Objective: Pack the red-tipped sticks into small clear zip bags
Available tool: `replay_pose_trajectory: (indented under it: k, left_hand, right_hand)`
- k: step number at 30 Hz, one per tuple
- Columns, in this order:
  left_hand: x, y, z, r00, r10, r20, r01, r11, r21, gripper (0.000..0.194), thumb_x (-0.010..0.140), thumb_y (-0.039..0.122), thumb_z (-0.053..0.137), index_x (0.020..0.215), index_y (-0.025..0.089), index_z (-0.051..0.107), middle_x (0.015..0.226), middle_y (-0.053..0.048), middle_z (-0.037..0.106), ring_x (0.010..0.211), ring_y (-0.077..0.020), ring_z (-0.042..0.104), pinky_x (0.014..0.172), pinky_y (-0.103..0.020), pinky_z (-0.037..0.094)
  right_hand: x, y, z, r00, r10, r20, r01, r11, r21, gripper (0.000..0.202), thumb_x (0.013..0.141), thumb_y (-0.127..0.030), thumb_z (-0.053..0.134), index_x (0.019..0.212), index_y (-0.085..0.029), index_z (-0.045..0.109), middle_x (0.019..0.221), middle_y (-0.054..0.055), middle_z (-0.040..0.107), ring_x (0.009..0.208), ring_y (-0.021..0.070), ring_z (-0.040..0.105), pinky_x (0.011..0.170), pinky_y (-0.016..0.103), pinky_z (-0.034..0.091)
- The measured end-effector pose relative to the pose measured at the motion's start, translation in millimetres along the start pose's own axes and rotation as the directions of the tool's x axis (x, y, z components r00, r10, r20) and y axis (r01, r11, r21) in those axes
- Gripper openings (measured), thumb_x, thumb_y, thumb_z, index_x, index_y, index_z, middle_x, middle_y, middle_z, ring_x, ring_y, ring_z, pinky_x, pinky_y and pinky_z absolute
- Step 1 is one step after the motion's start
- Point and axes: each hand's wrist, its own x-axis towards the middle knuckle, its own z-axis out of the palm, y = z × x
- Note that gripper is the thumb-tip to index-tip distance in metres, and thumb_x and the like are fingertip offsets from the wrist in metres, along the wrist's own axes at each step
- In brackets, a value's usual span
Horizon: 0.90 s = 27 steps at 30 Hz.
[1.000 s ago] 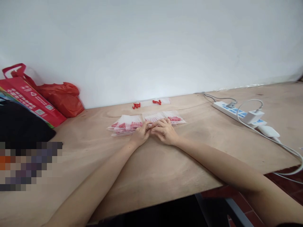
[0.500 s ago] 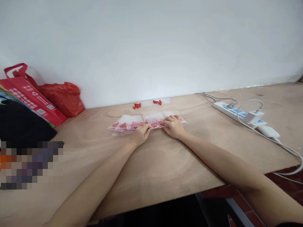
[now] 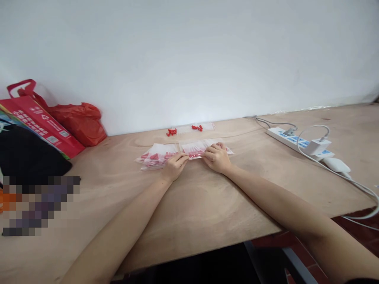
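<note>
A row of small clear plastic bags [image 3: 194,148] with red pieces inside lies on the wooden table [image 3: 207,205]. My left hand [image 3: 174,167] pinches the near edge of one bag at its left end. My right hand [image 3: 217,157] pinches the same bag at its right end, fingers pressed on the plastic. More filled bags [image 3: 154,157] are stacked to the left of my left hand. Loose red pieces [image 3: 171,132] and another clear bag [image 3: 197,127] lie farther back by the wall.
A red plastic bag [image 3: 79,122] and a red printed carton [image 3: 41,126] stand at the left by the wall, beside a black object [image 3: 26,156]. A white power strip [image 3: 299,142] with plugged chargers and cables sits at the right.
My right hand slid right along the bag away from my left hand, then stayed there. The left hand shifted slightly up onto the bag's edge.
</note>
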Motion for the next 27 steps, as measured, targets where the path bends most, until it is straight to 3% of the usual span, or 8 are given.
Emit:
replay_pose_trajectory:
  k: [12, 20, 27]
  left_hand:
    - [2, 2, -3.4, 0.978, 0.202, 0.061, -0.210, 0.952, 0.221, 0.020, 0.085, 0.012, 0.041, 0.087, 0.012, 0.061, 0.087, -0.007, 0.066, 0.076, -0.0156, 0.063, 0.069, -0.026, 0.052]
    - [0, 0, -1.9, 0.988, 0.139, 0.064, -0.149, 0.973, 0.174, 0.021, 0.085, 0.011, 0.039, 0.087, 0.012, 0.060, 0.086, -0.008, 0.066, 0.079, -0.0158, 0.063, 0.073, -0.027, 0.053]
    - [-1, -1, -2.6, 0.989, 0.120, 0.084, -0.133, 0.976, 0.171, 0.024, 0.086, 0.014, 0.037, 0.092, 0.014, 0.060, 0.091, -0.008, 0.065, 0.083, -0.0157, 0.062, 0.075, -0.027, 0.052]
  right_hand:
    - [11, -13, 10, 0.967, -0.249, -0.058, 0.240, 0.962, -0.130, 0.020, 0.084, -0.019, 0.043, 0.074, -0.020, 0.060, 0.066, 0.000, 0.056, 0.071, 0.0127, 0.041, 0.081, 0.035, 0.022]
    - [16, -16, 17, 0.922, -0.381, -0.066, 0.363, 0.912, -0.190, 0.024, 0.085, -0.013, 0.040, 0.072, -0.019, 0.060, 0.067, -0.001, 0.055, 0.069, 0.0109, 0.041, 0.087, 0.038, 0.021]
    - [16, -17, 16, 0.913, -0.405, -0.044, 0.390, 0.901, -0.192, 0.028, 0.085, -0.010, 0.037, 0.071, -0.019, 0.060, 0.065, -0.001, 0.055, 0.065, 0.0107, 0.041, 0.087, 0.039, 0.023]
